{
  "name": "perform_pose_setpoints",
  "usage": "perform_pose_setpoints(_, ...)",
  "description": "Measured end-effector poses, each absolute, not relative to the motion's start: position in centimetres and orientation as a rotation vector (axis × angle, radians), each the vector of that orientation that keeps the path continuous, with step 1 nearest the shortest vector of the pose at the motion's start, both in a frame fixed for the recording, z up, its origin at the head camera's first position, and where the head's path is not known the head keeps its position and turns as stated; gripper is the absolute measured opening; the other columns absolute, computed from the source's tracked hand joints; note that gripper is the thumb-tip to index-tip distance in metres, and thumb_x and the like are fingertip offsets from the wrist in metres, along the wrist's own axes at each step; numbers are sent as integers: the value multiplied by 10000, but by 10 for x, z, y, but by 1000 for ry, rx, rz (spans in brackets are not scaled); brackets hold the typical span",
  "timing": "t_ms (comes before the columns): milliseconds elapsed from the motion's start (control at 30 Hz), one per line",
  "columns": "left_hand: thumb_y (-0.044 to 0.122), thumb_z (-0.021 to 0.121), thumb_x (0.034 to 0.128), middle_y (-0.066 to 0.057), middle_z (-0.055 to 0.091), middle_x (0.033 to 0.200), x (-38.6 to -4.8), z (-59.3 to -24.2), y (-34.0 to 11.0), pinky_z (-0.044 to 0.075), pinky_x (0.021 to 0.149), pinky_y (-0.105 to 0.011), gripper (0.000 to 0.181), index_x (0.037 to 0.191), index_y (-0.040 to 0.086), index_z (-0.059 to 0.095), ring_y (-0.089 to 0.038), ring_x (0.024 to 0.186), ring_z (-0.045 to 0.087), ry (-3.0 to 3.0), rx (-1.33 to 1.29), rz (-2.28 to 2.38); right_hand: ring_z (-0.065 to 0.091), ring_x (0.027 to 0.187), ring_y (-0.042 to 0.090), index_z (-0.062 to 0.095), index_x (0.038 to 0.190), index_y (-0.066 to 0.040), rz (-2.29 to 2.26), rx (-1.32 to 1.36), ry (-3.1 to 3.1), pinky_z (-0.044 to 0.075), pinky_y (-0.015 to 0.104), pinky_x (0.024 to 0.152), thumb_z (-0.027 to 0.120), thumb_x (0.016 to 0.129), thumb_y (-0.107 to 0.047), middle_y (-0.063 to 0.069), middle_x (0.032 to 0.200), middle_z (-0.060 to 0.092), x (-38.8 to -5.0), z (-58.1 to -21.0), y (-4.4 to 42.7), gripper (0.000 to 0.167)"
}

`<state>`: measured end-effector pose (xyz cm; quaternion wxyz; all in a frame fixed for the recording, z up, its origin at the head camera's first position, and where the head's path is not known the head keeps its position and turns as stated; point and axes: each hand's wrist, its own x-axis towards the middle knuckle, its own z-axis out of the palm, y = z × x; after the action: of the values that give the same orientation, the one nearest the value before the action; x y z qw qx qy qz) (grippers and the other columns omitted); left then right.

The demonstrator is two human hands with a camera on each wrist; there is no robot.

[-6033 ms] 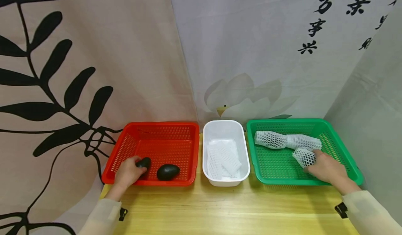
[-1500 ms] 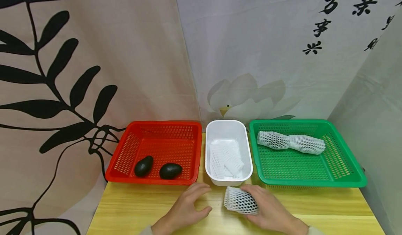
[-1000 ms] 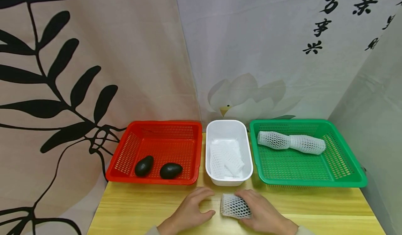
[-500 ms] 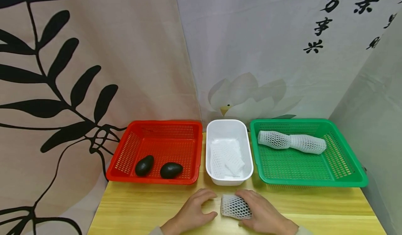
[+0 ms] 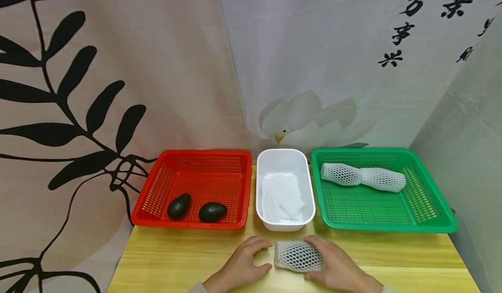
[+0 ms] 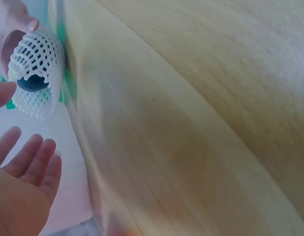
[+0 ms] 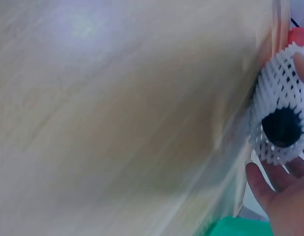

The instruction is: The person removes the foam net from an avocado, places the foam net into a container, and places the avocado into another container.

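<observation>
Near the front of the wooden table, a white foam net sleeve point(image 5: 296, 257) lies on its side with a dark avocado point(image 7: 283, 128) inside, visible through the open end in the right wrist view. My right hand point(image 5: 339, 264) holds the sleeve's right end between thumb and fingers. To its left, my left hand point(image 5: 244, 264) is open, thumb and fingers spread, a small gap from the sleeve; in the left wrist view its palm point(image 6: 21, 196) is bare. Two avocados, one on the left point(image 5: 179, 206) and one on the right point(image 5: 213, 212), lie in the red basket point(image 5: 208, 164).
A white plastic tub point(image 5: 281, 159) with flat foam nets point(image 5: 280, 199) inside stands between the baskets. The green basket point(image 5: 364, 214) at right contains foam-netted pieces point(image 5: 362, 176) along its back. A fabric curtain point(image 5: 176, 66) hangs behind.
Since the oldest frame, my left hand has let go of an avocado in the red basket, and my right hand has brought the netted avocado from the green basket. Lately, the right hand has shifted slightly right.
</observation>
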<state>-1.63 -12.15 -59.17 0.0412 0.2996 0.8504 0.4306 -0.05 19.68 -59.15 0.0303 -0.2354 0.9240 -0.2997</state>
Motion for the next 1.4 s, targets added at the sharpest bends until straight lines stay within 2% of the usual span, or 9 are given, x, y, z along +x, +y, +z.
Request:
perform_pose_setpoints(200, 145, 858, 852, 40, 658, 1263, -16, -593, -119, 532, 1001, -322, 441, 1262, 75, 712, -132, 1179, 617, 2604, 877, 1300, 649, 1136, 211, 622, 1360, -129, -950, -698, 2874, 550, 523, 944, 961, 694, -361, -11, 1315, 661, 0, -591, 203, 783)
perform_pose_setpoints(400, 117, 846, 861, 14, 665, 1253, -17, -593, -116, 535, 983, -315, 407, 1243, 59, 719, -138, 1157, 622, 2595, 867, 1327, 639, 1080, 91, 661, 1308, -188, -1048, -679, 2833, 563, 397, 915, 940, 756, -346, -125, 1254, 662, 0, -595, 210, 639)
perform_pose_setpoints(600, 70, 852, 840, -6, 679, 1222, -17, -595, -110, 543, 957, -300, 392, 1212, 39, 730, -144, 1116, 638, 2621, 931, 1369, 624, 1056, 48, 663, 1287, -202, -1175, -666, 2745, 559, 319, 893, 912, 814, -304, -139, 1236, 663, -1, -600, 215, 544)
perform_pose_setpoints(733, 28, 853, 824, -19, 686, 1197, -18, -596, -106, 548, 937, -285, 382, 1187, 23, 733, -142, 1081, 646, 2620, 987, 1416, 619, 1039, 36, 663, 1280, -192, -1248, -676, 2696, 556, 297, 874, 902, 832, -257, -134, 1222, 663, -2, -601, 217, 512)
perform_pose_setpoints(867, 15, 837, 835, -10, 688, 1188, -19, -597, -102, 550, 927, -280, 356, 1177, 30, 741, -137, 1064, 651, 2626, 992, 1436, 617, 1021, 30, 671, 1268, -187, -1301, -646, 2630, 558, 283, 854, 876, 864, -288, -116, 1197, 671, -3, -600, 219, 464)
perform_pose_setpoints(1100, 19, 796, 881, -42, 699, 1164, -22, -598, -97, 553, 905, -277, 303, 1180, 35, 755, -233, 1018, 674, 2586, 934, 1489, 621, 1010, 39, 689, 1231, -178, -1348, -683, 2605, 559, 279, 837, 844, 894, -295, -76, 1175, 689, -4, -598, 221, 389)
perform_pose_setpoints(1400, 59, 788, 902, -35, 704, 1177, -23, -599, -87, 542, 956, -296, 260, 1162, 65, 773, -147, 1104, 637, 2604, 957, 1455, 619, 981, 23, 705, 1182, -184, -1369, -776, 2677, 558, 264, 809, 860, 867, -175, -112, 1129, 689, -4, -601, 221, 351)
